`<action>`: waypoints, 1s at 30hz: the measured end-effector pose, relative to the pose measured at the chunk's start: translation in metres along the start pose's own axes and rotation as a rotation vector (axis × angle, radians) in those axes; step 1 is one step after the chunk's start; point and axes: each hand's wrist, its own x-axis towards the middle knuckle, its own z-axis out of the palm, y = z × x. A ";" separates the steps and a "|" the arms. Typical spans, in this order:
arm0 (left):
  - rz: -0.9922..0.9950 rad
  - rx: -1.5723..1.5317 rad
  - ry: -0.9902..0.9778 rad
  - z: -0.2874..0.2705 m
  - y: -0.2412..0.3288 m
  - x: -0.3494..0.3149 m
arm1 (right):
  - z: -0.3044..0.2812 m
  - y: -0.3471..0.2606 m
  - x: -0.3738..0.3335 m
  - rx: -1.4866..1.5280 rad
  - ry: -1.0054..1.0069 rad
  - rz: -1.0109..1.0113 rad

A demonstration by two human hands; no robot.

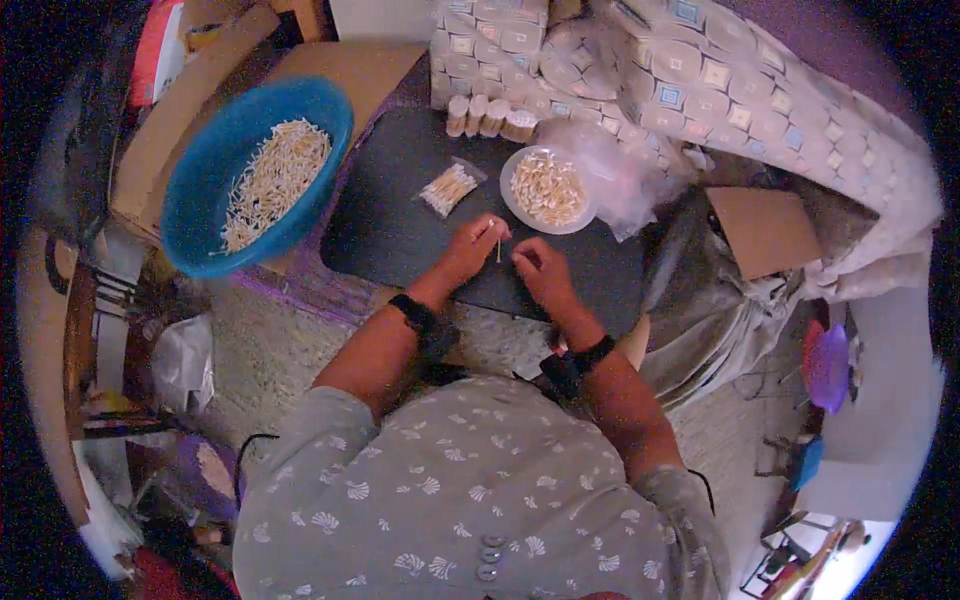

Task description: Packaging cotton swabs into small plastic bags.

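Note:
Over the dark grey board [390,150], my left hand [472,248] pinches a thin cotton swab [499,252] that points down from its fingertips. Just to the right is my right hand [543,272], its fingers curled together close to the swab; whether anything tiny is between them cannot be made out. Beyond my left hand lies a small clear packet of cotton swabs [450,188]. A white bowl [508,200] full of loose cotton swabs stands beyond my right hand.
A large blue tub [185,215] of loose swabs stands at the left on cardboard [385,68]. Several round bundles of swabs [488,115] line the board's far edge. Clear plastic bags [625,185] lie beside the bowl, before a patterned cloth-covered seat [690,60]. A cardboard piece [765,230] is at right.

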 end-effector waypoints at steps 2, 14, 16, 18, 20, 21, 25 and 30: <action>-0.078 0.012 -0.026 -0.003 -0.005 -0.001 | -0.009 -0.009 0.003 0.042 -0.005 -0.023; 0.109 -0.070 0.008 0.001 -0.013 -0.001 | -0.068 -0.004 0.084 -0.427 0.112 -0.224; 0.103 -0.027 0.011 0.001 -0.011 -0.002 | -0.063 -0.003 0.092 -0.497 0.116 -0.164; 0.097 0.015 0.008 0.003 -0.010 -0.002 | -0.060 -0.002 0.100 -0.567 0.124 -0.099; 0.084 0.171 0.041 0.006 -0.009 -0.001 | -0.060 0.002 0.105 -0.623 0.077 -0.003; 0.086 0.167 0.038 0.008 -0.008 -0.001 | -0.061 0.006 0.105 -0.626 0.079 -0.001; 0.144 0.099 0.070 0.009 -0.014 -0.002 | -0.060 -0.003 0.103 -0.733 0.017 -0.065; 0.137 0.053 0.039 0.013 -0.015 0.000 | -0.067 0.007 0.102 -0.670 0.049 -0.019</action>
